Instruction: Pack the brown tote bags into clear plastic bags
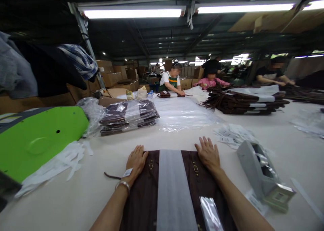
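Note:
A folded dark brown item point(141, 190) with small brass buckles lies flat on the table in front of me. It looks like leather or coated cloth. A wide pale grey strip point(174, 187) runs down its middle. My left hand point(137, 161) rests flat on its far left corner, fingers stretched; a small white label point(128, 172) is on that wrist, above a bracelet. At the far right corner, my right hand point(209, 154) lies flat with its fingers spread. A shiny clear packet point(211, 213) sits on the item's right part. Near my left wrist, a thin brown strap point(112, 175) sticks out.
A grey tape dispenser point(264, 177) stands right, by scattered white labels point(235, 134). Bagged brown items point(130, 114) are stacked beyond my left hand, beside clear plastic sheets point(186, 112). A green machine point(43, 139) is left. Brown goods point(245, 101) are piled far right; several people work behind.

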